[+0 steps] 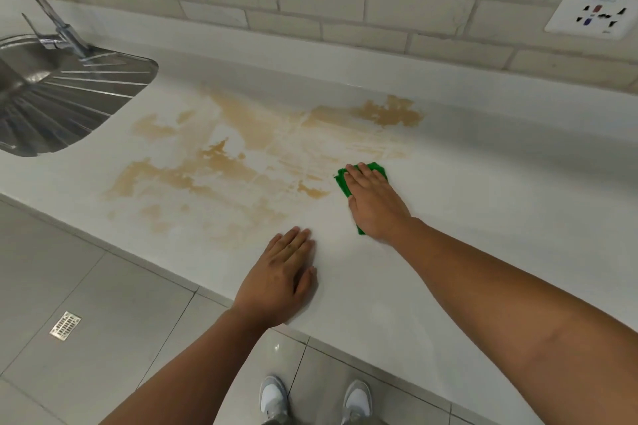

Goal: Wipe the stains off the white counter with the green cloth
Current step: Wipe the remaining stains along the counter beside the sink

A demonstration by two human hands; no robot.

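Observation:
Brown stains [221, 166] spread in smeared patches across the middle of the white counter [483, 203], with a darker patch [390, 112] near the back upstand. My right hand [374, 203] lies flat on the green cloth [343, 183], pressing it onto the counter at the right edge of the stains. Only the cloth's front edge and a corner by my wrist show. My left hand [281, 279] rests palm down on the counter near its front edge, fingers together, holding nothing.
A steel sink with a ribbed drainer [79, 97] and a tap [51, 21] sits at the left. A tiled wall runs behind, with a white socket [593, 12] at the right. Below the counter edge are grey floor tiles, a floor drain [65, 325] and my shoes [272, 398].

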